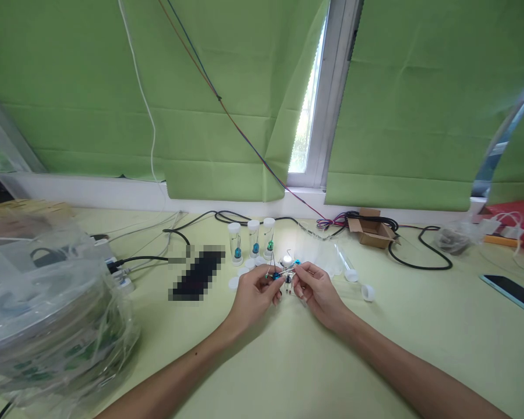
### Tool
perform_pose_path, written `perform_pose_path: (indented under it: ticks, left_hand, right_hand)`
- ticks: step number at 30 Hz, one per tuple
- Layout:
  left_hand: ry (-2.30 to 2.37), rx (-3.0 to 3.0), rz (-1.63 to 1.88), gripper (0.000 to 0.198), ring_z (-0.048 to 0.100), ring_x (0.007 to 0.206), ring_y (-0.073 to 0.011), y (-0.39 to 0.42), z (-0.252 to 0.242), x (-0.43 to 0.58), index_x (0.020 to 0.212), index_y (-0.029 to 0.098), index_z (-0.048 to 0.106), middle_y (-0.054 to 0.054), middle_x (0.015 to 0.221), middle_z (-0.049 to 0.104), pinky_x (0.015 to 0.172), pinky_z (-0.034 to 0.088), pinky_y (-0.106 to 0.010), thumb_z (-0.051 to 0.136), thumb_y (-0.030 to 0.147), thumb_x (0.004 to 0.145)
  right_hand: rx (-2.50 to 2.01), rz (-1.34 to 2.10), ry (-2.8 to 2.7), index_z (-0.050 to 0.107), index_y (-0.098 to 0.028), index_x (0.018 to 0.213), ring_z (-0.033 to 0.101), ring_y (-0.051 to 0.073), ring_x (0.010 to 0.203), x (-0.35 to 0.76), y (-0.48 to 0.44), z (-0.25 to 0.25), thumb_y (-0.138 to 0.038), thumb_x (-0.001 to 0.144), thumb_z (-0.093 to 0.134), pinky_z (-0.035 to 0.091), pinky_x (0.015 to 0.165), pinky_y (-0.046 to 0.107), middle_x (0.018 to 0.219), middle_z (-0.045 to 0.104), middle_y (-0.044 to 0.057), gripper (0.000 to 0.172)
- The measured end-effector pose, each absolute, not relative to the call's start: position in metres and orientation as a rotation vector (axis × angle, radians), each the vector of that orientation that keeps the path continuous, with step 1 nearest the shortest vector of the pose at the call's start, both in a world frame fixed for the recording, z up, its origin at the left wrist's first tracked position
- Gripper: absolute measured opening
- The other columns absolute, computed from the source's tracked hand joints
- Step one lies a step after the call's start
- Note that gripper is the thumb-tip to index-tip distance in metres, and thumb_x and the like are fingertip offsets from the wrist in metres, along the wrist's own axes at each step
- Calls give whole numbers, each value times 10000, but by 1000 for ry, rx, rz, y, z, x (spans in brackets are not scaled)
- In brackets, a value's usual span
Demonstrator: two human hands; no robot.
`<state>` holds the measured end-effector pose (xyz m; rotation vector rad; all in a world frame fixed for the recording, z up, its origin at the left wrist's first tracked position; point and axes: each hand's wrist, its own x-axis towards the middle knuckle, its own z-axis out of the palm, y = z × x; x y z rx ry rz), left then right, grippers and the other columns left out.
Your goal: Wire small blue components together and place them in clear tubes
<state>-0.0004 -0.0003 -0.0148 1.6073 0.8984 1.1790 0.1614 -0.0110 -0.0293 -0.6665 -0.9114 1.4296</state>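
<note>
My left hand pinches a small blue part with thin, dark wire-like legs sticking up from it. Close beside it, my right hand has its fingers closed on a thin rod with a blue end. The rod points toward the blue part; whether they touch is too small to tell. Just behind the hands are a small white round piece and a bent wire. Three clear capped tubes stand upright behind my left hand, holding blue or green parts with wires. Loose white caps lie near that hand.
Clear tubes with white caps lie right of my hands. Farther back are an open cardboard box and black cables. A plastic-wrapped spool fills the left side. A phone lies at the right edge.
</note>
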Motion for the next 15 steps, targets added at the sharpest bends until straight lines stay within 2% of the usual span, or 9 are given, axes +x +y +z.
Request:
perform_pose_path:
  ticks: [7, 15]
  left_hand:
    - [904, 1650, 1173, 237, 561, 501, -131, 1, -18, -2, 890, 164, 644, 8, 589, 589, 487, 480, -249, 680, 380, 799]
    - [865, 1502, 1133, 281, 561, 497, -132, 0, -10, 0, 849, 154, 637, 5, 578, 592, 480, 477, -253, 731, 398, 746]
  right_hand:
    - [-692, 1437, -897, 614, -171, 709, 461, 68, 442, 161, -11, -28, -399, 726, 802, 275, 428, 210, 574, 630, -7, 296]
    - [-665, 1474, -881, 669, -186, 854, 480, 90, 474, 160, -14, -25, -420, 745, 786, 312, 460, 229, 606, 640, -4, 283]
